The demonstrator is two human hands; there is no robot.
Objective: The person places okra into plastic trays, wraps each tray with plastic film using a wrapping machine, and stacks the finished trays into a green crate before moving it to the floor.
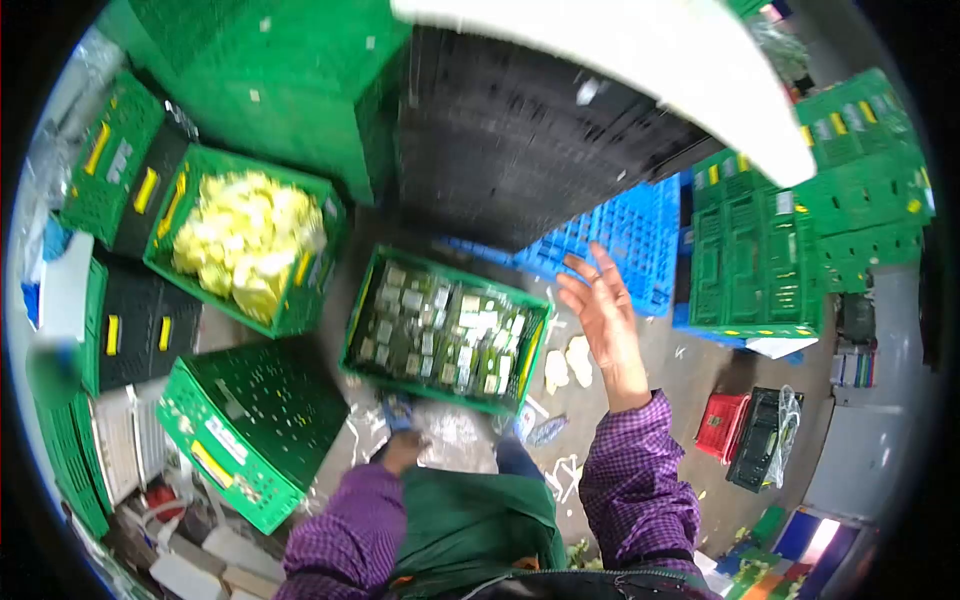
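My right hand (606, 318) is raised on the right with its fingers stretched out and nothing in them, overlapping the blue pallet in this view. Low in front of me, my left hand (404, 453) is a dark blur, its fingers not showing clearly. Beside it lies crumpled clear plastic (452, 436); I cannot tell whether the hand grips it. Just beyond sits a green crate (440, 396) on the floor, filled with rows of labelled, clear-wrapped green packs (440, 322).
Yellow-green leaves (248, 230) fill another crate at left, above a tilted green crate (235, 440). Tall black crates (500, 130) stand ahead near a blue pallet (640, 240). Green crates (755, 255) are stacked at right; a red crate (722, 425) stands below them. Scraps litter the floor.
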